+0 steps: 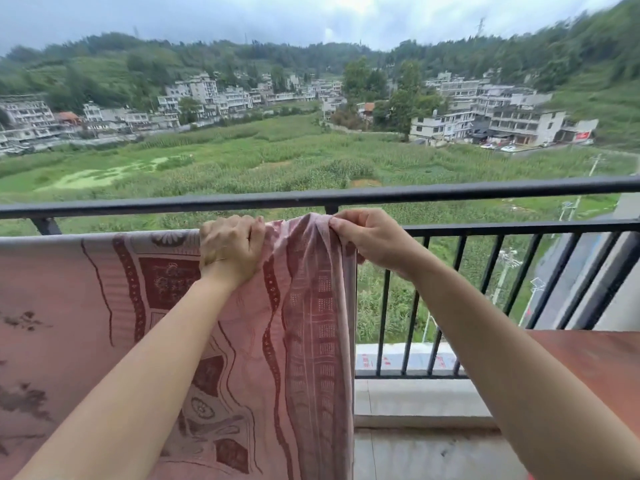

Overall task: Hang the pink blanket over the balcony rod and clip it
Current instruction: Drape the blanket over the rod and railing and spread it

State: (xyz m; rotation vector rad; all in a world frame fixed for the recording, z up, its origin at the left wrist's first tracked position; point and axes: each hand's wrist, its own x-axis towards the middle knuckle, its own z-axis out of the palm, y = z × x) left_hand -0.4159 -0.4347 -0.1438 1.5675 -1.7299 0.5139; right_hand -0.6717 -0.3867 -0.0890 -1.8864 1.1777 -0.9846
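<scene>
The pink blanket [104, 306] hangs over the balcony rod [519, 228], mostly left of and below the hands. The left hand [230, 245] grips its top fold and the right hand [370, 237] pinches the bunched edge. I think the next move is smoothing, then clipping (no clip is visible).

Open gaps between railing bars [415, 306]
</scene>
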